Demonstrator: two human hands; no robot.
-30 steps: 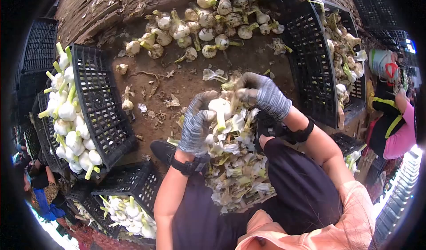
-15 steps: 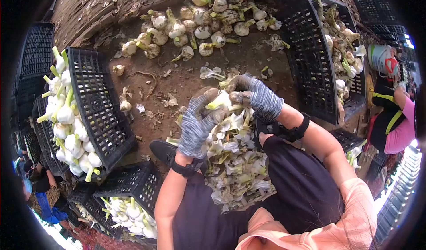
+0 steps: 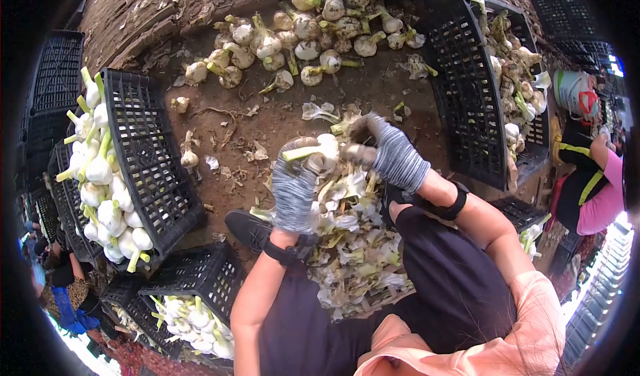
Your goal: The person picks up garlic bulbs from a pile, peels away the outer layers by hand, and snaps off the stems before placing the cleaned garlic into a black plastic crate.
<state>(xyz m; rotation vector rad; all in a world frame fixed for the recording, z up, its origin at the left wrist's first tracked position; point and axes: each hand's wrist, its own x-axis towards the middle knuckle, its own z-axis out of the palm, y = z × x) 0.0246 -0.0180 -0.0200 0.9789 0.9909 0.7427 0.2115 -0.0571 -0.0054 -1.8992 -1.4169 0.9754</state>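
My left hand, in a grey glove, is closed round a garlic bulb whose green stem points left. Just right of the bulb is my right hand, gloved too, its thumb and fingers apart with nothing visible between them; the fingertips are slightly blurred. Below both hands lies a heap of peeled garlic skins between my legs. Farther forward, a pile of unpeeled, soil-stained bulbs rests on the brown ground.
A black crate of white bulbs stands left, another black crate lower left. A black crate of stained bulbs is at the right. A white bucket and a person in pink are far right; another person is far left.
The bulb's stem has swung to point left in my left hand. My right hand has opened and moved slightly away from the bulb.
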